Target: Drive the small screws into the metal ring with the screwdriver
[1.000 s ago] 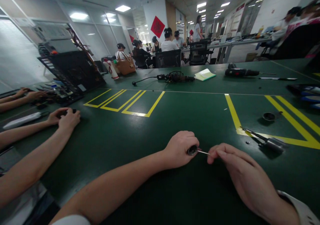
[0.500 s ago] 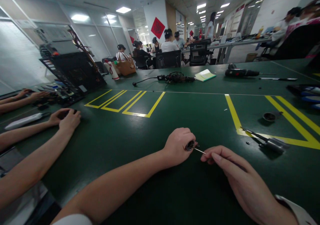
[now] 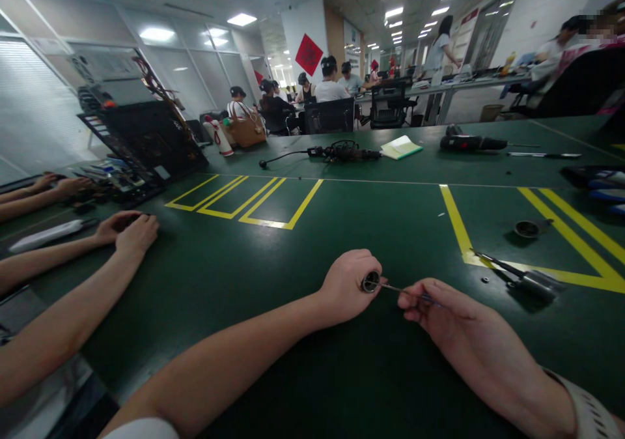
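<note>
My left hand [image 3: 349, 289] is closed around a small round metal housing [image 3: 370, 282], its open, hollow end facing right. Between the fingertips of my right hand [image 3: 459, 335] is a thin metal rod-like tool [image 3: 405, 291]; its tip reaches the mouth of the housing. How deep the tip goes cannot be made out. To the right lie a dark metal cylinder [image 3: 540, 284] with a thin stem, a tiny ring-shaped nut [image 3: 485, 280] and a round cup-like metal part [image 3: 526, 229].
Yellow tape [image 3: 456, 224] marks the green table. Toward the back lie a coiled black cable [image 3: 344, 151], a notepad [image 3: 401, 146], an electric screwdriver [image 3: 471, 142] and a pen [image 3: 541, 155]. A co-worker's hands [image 3: 134, 234] are at the left, near a white tool [image 3: 46, 236].
My right hand has rolled the tool and turned its palm up more, drawing slightly right, so more of the shaft shows. My left hand stays put. A standing person behind has moved right.
</note>
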The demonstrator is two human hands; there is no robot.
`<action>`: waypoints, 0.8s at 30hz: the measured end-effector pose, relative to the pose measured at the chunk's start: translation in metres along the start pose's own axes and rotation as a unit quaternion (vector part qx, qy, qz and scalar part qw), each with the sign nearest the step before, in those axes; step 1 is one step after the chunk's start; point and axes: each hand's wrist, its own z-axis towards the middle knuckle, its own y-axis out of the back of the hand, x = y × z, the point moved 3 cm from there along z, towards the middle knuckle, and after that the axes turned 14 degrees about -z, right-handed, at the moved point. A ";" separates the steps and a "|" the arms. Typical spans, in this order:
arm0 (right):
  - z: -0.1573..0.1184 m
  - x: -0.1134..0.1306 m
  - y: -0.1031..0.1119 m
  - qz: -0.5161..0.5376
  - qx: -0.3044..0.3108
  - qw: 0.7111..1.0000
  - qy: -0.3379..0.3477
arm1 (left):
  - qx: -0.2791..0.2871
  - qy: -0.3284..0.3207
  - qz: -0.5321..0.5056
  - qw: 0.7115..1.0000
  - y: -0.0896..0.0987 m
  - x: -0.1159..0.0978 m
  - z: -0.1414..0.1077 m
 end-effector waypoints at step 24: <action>-0.003 0.006 0.009 -0.065 -0.140 0.986 0.056 | 0.048 0.130 0.084 0.987 0.005 -0.001 0.001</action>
